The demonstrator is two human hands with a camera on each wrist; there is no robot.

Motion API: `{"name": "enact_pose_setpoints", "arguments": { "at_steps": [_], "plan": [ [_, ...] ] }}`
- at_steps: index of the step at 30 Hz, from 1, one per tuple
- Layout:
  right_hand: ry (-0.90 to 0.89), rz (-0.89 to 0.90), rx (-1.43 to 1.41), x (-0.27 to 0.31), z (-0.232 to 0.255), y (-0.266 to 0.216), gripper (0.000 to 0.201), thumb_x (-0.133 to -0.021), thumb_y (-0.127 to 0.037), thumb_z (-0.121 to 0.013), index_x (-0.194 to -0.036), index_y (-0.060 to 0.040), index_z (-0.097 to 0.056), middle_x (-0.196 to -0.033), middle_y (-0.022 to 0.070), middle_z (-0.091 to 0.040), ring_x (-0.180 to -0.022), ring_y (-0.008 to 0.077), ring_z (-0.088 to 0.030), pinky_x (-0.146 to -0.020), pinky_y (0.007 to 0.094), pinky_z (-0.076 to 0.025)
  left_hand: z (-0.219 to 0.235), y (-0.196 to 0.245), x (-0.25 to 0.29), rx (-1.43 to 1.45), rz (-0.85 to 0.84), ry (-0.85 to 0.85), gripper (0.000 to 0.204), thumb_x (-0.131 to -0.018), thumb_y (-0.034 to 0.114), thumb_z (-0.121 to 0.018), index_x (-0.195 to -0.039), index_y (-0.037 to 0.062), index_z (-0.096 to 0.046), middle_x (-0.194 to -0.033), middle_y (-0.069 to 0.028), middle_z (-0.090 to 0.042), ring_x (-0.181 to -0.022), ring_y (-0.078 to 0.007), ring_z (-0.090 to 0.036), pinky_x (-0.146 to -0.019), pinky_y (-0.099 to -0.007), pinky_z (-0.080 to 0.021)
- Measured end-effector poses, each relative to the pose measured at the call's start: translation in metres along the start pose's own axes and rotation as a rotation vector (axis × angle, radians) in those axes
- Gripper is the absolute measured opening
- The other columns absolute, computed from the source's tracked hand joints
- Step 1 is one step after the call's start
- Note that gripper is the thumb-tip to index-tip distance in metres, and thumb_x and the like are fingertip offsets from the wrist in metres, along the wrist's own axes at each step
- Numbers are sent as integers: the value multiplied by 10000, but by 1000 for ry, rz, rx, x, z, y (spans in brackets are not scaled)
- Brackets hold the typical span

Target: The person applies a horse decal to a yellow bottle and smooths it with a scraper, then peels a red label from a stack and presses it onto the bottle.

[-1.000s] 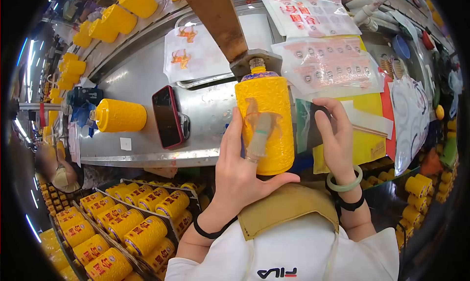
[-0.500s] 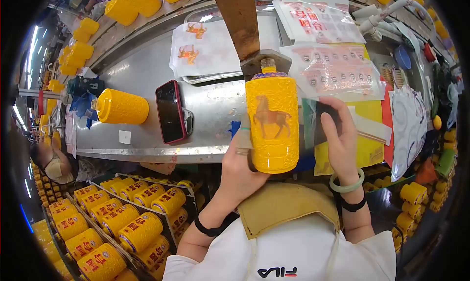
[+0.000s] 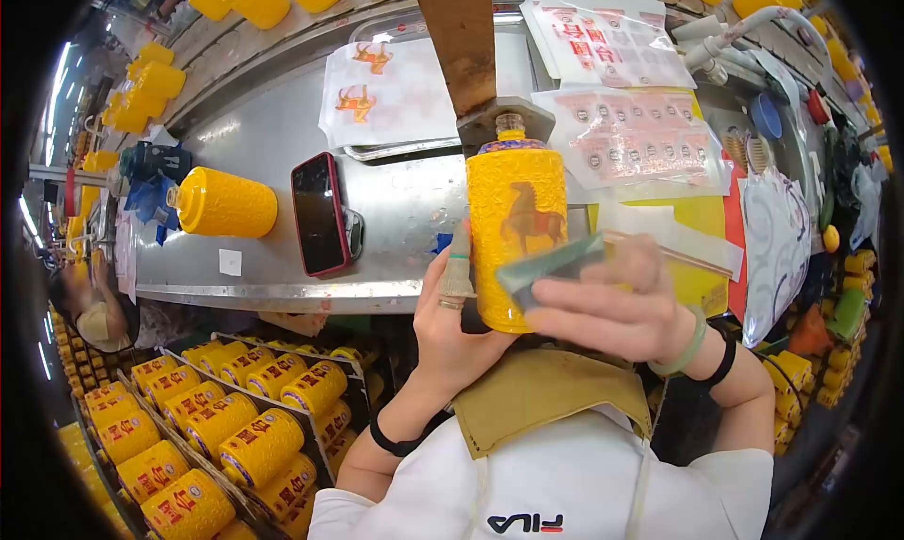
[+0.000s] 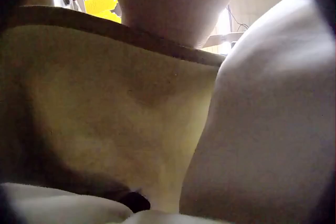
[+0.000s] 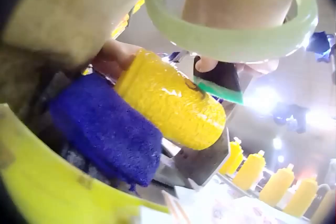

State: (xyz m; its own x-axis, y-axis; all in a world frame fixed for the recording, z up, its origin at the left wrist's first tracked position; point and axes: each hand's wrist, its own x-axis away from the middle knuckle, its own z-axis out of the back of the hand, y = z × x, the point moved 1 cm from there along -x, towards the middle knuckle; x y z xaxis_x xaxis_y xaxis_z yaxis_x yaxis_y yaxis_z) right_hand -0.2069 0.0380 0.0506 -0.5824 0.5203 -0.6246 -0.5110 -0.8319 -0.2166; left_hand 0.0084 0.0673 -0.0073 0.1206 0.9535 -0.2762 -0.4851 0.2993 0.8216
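An upright yellow embossed bottle (image 3: 504, 196) (image 5: 173, 103) stands at the table edge, its neck under a wooden post (image 3: 461, 41). A brown horse decal (image 3: 532, 222) sits on its front. My left hand (image 3: 457, 300) grips the bottle's lower left side, one finger in a pale finger cot (image 3: 459, 262). My right hand (image 3: 565, 300), blurred, reaches across the bottle's front and holds a dark scraper with a green edge (image 3: 551, 265) (image 5: 220, 83) against it. The left wrist view shows only apron (image 4: 105, 108) and sleeve.
A phone (image 3: 320, 215) and a yellow bottle lying on its side (image 3: 226, 201) rest on the steel table (image 3: 282, 135). Decal sheets (image 3: 386, 88) (image 3: 640, 140) lie behind. A blue sponge (image 5: 105, 129) sits beside the bottle. Crates of yellow bottles (image 3: 235, 418) stand below left.
My right hand swung left with the scraper, from beside the bottle to across its front. My left hand left the front face, baring the horse decal, and now holds the left side.
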Motion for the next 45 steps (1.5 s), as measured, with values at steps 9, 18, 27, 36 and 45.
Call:
{"name": "enact_pose_setpoints", "arguments": {
  "at_steps": [9, 18, 27, 36, 45],
  "plan": [
    [12, -40, 62, -20, 5, 30, 324, -760, -150, -712, -1079, -152, -772, -1097, -34, -745, -784, 159, -510, -710, 326, -423, -5, -3, 0, 94, -2, 45, 998, -690, 164, -945, -1511, -75, -431, -1352, -226, -618, -1198, -356, -638, -998, -398, -530],
    [114, -73, -17, -17, 7, 24, 349, -733, -142, -759, -1081, -151, -790, -1040, -13, -760, -732, 158, -499, -680, 300, -390, -3, 1, 1, 41, 11, 27, 998, -699, 151, -935, -1522, -70, -415, -1327, -237, -622, -1187, -357, -645, -994, -390, -532],
    [-115, -44, 48, -49, -4, 11, 339, -800, -145, -761, -1137, -113, -742, -945, 12, -691, -737, 209, -551, -667, 349, -449, -2, 11, 0, 16, -1, 45, 968, -742, 125, -927, -1534, -50, -398, -1358, -183, -638, -1203, -266, -665, -1009, -375, -534],
    [12, 282, 240, -28, -10, 44, 280, -774, -259, -759, -1048, -208, -726, -1030, -38, -687, -786, 147, -538, -701, 301, -487, -10, 0, 3, 163, 22, 78, 1049, -695, 212, -969, -1531, -38, -386, -1346, -192, -537, -1201, -315, -593, -1021, -396, -487],
    [33, -5, 152, -9, -3, 27, 322, -774, -119, -705, -1085, -192, -745, -1195, -63, -700, -825, 131, -552, -780, 322, -508, -5, 2, -2, 189, -1, 21, 1052, -697, 240, -978, -1523, -51, -394, -1300, -174, -593, -1189, -308, -648, -1008, -386, -521]
  ]
}}
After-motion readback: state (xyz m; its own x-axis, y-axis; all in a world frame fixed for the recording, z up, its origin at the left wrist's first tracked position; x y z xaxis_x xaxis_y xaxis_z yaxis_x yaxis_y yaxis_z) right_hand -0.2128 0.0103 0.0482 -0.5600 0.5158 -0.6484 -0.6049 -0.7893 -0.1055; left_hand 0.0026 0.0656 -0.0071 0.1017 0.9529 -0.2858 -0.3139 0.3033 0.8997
